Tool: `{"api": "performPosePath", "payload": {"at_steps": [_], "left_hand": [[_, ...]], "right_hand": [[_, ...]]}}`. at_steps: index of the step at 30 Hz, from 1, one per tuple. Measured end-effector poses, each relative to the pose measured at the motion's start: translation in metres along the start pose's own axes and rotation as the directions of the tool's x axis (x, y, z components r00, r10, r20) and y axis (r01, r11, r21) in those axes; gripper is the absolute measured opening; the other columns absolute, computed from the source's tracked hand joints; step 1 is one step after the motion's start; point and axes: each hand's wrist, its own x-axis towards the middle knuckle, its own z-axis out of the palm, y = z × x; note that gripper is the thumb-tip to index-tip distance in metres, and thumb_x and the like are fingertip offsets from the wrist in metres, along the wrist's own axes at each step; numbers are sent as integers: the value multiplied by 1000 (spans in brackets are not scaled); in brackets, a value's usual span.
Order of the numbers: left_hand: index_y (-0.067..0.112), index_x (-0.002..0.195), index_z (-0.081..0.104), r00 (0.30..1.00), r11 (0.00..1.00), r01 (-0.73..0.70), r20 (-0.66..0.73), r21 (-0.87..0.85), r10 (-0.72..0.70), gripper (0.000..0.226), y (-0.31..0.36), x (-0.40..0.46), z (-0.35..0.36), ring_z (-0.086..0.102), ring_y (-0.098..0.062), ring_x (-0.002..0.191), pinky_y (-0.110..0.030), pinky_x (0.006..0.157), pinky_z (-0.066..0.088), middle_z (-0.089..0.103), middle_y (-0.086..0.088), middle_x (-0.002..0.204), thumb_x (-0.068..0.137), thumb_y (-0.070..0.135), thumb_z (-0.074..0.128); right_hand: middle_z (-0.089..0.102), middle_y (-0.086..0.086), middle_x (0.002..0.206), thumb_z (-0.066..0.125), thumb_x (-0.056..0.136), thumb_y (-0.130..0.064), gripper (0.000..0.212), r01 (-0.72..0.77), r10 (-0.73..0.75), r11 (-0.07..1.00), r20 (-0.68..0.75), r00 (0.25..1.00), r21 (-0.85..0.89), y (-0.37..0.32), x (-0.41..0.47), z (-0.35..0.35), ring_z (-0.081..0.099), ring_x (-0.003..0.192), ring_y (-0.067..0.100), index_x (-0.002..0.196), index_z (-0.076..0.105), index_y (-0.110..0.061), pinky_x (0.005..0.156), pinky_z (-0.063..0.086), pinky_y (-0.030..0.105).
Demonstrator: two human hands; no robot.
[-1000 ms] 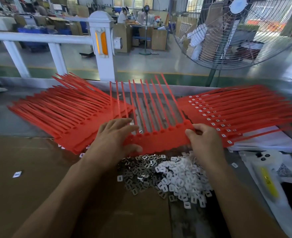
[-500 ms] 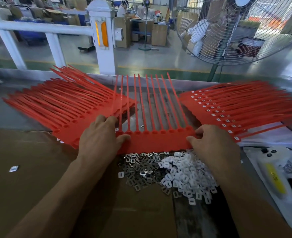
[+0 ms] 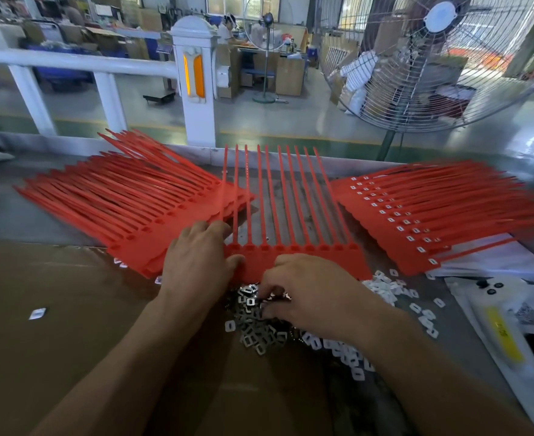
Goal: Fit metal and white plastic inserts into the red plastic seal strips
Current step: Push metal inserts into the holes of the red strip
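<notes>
A red seal strip comb (image 3: 306, 250) lies flat in the middle of the table, its tails pointing away from me. My left hand (image 3: 198, 262) presses down on its left end. My right hand (image 3: 306, 295) is over the pile of metal inserts (image 3: 256, 328) just below the strip, fingertips curled into the pile; whether they hold an insert is hidden. White plastic inserts (image 3: 385, 287) lie in a heap to the right of the metal ones.
A stack of red strips without inserts (image 3: 118, 199) lies at the left, a stack with white inserts fitted (image 3: 432, 212) at the right. Brown cardboard (image 3: 55, 341) covers the near table. A white bottle with yellow label (image 3: 501, 328) lies at right. A large fan (image 3: 432, 58) stands behind.
My right hand left the strip's right end and moved down-left onto the metal inserts. The strip now rests flat, my left hand still on its left end.
</notes>
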Motion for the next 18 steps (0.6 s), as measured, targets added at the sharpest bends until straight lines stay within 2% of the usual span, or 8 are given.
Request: {"api": "performPosePath", "payload": {"at_steps": [4,7,9,12,15,18], "left_hand": [[27,135,58,1000,999,-8,-5,-31,8,55,-1,1,0,50,-24,122,-40,104,40,58,0,130,85,46,73],[28,128,63,997,997,-32,-66,-73,27,45,-3,2,1,52,-21,118,-39,101,42,59,3,122,87,44,73],[28,120,69,992,980,-71,-112,-184,51,34,-3,5,2,56,-15,106,-33,93,44,60,9,111,88,39,74],[31,106,73,989,933,-124,-118,-338,88,18,2,7,3,57,0,87,-21,79,44,60,20,94,89,29,75],[34,96,73,985,878,-173,-88,-446,150,13,6,6,2,60,6,87,-8,72,43,66,22,90,90,23,74],[33,96,74,970,803,-231,-67,-550,233,15,7,4,-1,64,1,89,-11,73,45,69,22,91,92,19,73]], "right_hand": [[52,-20,91,69,96,-36,8,28,-29,999,36,999,25,1,8,-5,56,97,5,103,71,-34,89,51,33],[64,-21,90,72,94,-34,1,-7,7,978,-1,1000,206,9,12,-3,61,88,-3,94,71,-33,77,49,19],[68,-19,86,74,92,-30,6,-37,59,928,-49,997,370,15,13,-1,64,81,-5,89,70,-34,66,47,13],[71,-16,82,74,93,-24,11,-48,123,836,-101,987,547,20,12,6,68,73,1,87,70,-33,62,49,13],[73,-15,84,74,94,-27,8,-57,200,744,-141,970,665,24,8,15,68,76,1,89,73,-34,65,48,12],[71,-25,81,74,95,-28,9,-71,318,626,-171,933,777,29,5,19,66,76,-8,96,78,-36,66,45,7]]}}
